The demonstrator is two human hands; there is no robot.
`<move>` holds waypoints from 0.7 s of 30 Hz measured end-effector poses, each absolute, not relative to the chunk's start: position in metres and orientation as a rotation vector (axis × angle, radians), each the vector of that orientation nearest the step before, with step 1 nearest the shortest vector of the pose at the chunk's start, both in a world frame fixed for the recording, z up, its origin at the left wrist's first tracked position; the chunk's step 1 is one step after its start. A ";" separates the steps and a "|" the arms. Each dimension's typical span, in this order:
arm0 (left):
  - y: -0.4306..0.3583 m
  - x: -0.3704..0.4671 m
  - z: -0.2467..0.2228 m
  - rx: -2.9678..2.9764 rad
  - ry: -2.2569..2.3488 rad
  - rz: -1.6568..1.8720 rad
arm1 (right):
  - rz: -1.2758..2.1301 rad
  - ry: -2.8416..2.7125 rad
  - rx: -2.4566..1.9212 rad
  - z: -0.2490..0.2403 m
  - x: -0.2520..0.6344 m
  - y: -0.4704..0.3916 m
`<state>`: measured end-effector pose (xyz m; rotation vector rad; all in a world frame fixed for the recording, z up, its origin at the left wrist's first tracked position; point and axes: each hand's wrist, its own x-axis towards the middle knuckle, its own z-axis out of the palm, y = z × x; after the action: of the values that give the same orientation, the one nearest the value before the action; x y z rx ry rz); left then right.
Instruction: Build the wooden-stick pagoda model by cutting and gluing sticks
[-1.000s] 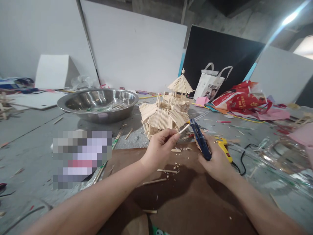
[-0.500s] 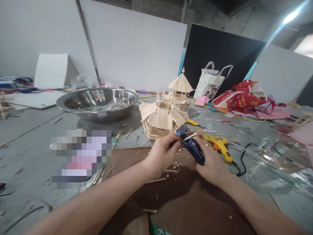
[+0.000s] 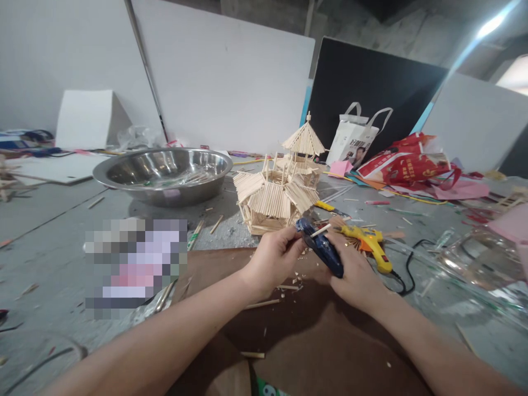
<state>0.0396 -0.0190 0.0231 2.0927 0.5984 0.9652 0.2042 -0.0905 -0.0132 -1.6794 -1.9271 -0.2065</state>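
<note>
Over the brown sheet (image 3: 330,341), a wooden stick (image 3: 322,230) is pinched in the grip of the left hand (image 3: 272,258), across blue pliers (image 3: 328,255) clasped by the right hand (image 3: 359,275) — the stick, probably light, stiff and snappable, is best held by its end. Lettering on the far white bag (image 3: 347,140) cannot be read surely.

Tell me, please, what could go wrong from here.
The left hand is close to the blue tool and might get pinched. The stick model stands just beyond, so a slip could knock it. The yellow glue gun lies beside the right hand and, if hot, could burn it.
</note>
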 end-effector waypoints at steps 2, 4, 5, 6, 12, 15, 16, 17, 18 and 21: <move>-0.019 0.040 0.024 2.102 0.609 0.957 | -0.199 -1.925 -1.686 -0.013 0.205 -0.090; -0.019 0.040 0.024 2.107 0.608 0.957 | -0.193 -1.935 -1.694 -0.013 0.205 -0.090; -0.019 0.040 0.024 2.108 0.603 0.959 | -0.193 -1.944 -1.695 -0.012 0.205 -0.090; -0.019 0.040 0.024 2.111 0.599 0.961 | -0.195 -1.951 -1.697 -0.012 0.205 -0.090; -0.021 0.039 0.022 2.264 0.660 0.981 | -0.184 -1.944 -1.708 -0.007 0.202 -0.091; -0.022 0.037 0.020 2.418 0.789 1.022 | -0.123 -1.926 -1.733 -0.005 0.201 -0.091; -0.022 0.037 0.019 2.452 0.815 1.034 | -0.105 -1.921 -1.746 -0.005 0.200 -0.091; -0.022 0.036 0.018 2.473 0.817 1.041 | -0.090 -1.919 -1.754 -0.005 0.200 -0.091; -0.021 0.036 0.017 2.481 0.796 1.039 | -0.079 -1.918 -1.756 -0.006 0.200 -0.091; -0.018 0.035 0.016 2.455 0.690 0.994 | -0.067 -1.923 -1.732 -0.009 0.199 -0.090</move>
<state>0.0352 -0.0176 0.0160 2.4547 0.6902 0.9942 0.1995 -0.0904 -0.0086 -1.7323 -1.9228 -0.0668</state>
